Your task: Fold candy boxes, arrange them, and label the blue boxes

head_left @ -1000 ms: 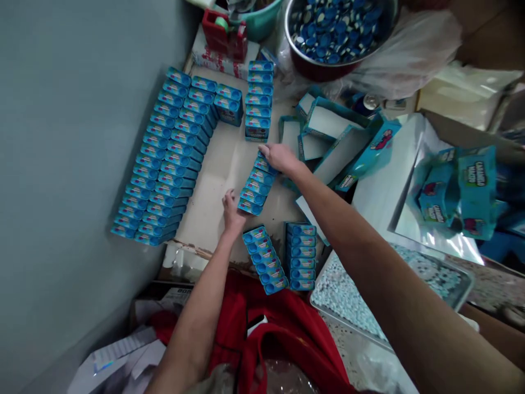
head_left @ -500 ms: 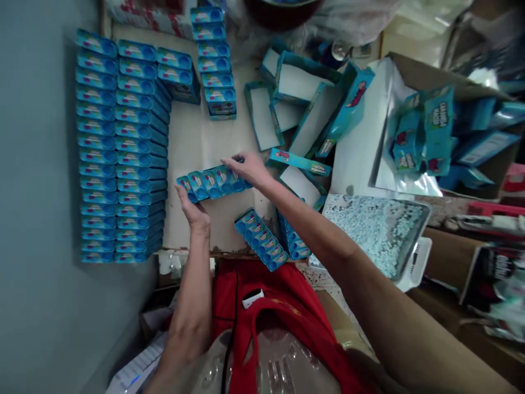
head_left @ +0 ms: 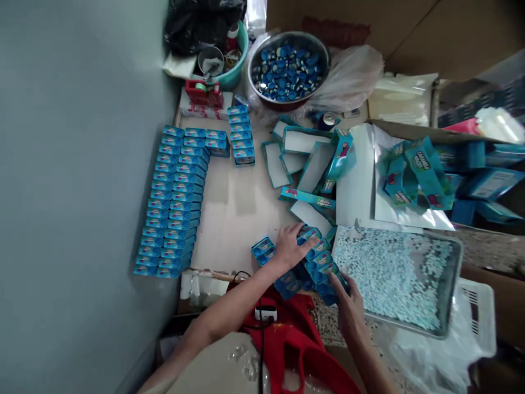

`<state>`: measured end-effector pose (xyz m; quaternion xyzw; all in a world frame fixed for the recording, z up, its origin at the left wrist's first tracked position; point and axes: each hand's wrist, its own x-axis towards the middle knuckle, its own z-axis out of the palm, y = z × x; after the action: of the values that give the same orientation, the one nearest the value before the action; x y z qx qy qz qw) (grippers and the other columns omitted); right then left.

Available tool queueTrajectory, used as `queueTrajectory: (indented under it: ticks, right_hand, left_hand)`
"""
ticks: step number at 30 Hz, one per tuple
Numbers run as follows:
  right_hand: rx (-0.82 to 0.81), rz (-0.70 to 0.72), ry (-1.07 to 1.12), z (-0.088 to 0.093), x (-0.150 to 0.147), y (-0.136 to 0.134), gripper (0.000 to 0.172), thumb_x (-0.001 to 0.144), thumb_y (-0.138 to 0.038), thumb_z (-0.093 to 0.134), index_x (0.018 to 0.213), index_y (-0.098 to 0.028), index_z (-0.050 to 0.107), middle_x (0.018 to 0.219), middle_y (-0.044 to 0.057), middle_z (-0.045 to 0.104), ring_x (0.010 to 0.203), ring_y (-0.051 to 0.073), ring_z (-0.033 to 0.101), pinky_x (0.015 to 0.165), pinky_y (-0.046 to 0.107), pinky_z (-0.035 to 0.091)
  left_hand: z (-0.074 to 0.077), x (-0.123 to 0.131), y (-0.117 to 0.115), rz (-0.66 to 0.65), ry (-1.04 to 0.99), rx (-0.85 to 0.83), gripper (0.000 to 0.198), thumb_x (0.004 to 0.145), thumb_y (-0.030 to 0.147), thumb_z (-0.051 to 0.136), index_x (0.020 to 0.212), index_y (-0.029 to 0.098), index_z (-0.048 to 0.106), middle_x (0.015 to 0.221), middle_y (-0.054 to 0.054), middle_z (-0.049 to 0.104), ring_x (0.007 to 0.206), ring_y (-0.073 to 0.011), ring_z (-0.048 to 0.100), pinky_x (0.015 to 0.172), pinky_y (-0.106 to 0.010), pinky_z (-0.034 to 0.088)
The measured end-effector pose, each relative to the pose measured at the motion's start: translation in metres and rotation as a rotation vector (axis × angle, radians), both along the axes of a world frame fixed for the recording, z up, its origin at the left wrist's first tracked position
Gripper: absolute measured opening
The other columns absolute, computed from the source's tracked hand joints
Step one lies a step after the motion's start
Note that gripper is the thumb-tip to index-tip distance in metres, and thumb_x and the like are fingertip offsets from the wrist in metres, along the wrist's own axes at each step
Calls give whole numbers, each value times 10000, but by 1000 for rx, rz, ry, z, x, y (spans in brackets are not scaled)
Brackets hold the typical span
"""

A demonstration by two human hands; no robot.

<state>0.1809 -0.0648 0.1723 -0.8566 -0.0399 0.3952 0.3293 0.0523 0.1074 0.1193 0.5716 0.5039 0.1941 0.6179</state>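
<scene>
A row of small blue candy boxes (head_left: 323,261) lies slantwise at the table's front edge, between my two hands. My left hand (head_left: 289,246) closes over its far end, thumb on top. At the near end, my right hand (head_left: 350,306) grips the side with its fingers. Partly hidden beneath my left wrist is another row of the same boxes (head_left: 263,249). Opened blue cartons with white insides (head_left: 301,140) lie in a heap just beyond my hands.
Tall columns of blue boxes (head_left: 164,208) line the wall side; a shorter stack (head_left: 241,137) stands behind. A metal bowl of blue round pieces (head_left: 287,71) sits at the back. To the right are a tray of pale blue pellets (head_left: 394,279) and an open carton of packaging (head_left: 418,169).
Both hands have moved right from mid-table to the front edge and now hold a row there. The view has shifted, showing more of the back. Whether it is the same row, I cannot tell.
</scene>
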Motion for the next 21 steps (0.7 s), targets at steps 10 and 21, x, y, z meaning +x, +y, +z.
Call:
queueTrajectory:
  ticks: [10, 21]
  right_hand:
    - [-205, 478, -253, -16, 83, 9, 893, 649, -848, 617, 1322, -263, 657, 1502, 195, 605, 1377, 449, 590, 1063, 624, 543]
    - [134, 738, -395, 41, 59, 141, 469, 863, -682, 595, 1105, -321, 770, 1194, 115, 779, 1115, 363, 729, 1002, 555, 564]
  left_hand:
    - [-98, -30, 219, 803, 544, 134, 1130, 631, 352, 990, 1537, 34, 394, 1554, -337, 466, 1498, -434, 422, 1238, -534, 324]
    - [-120, -106, 190, 603, 606, 112, 779, 614, 359, 898, 1272, 135, 547, 1468, -255, 538, 1474, -411, 439, 1261, -568, 262]
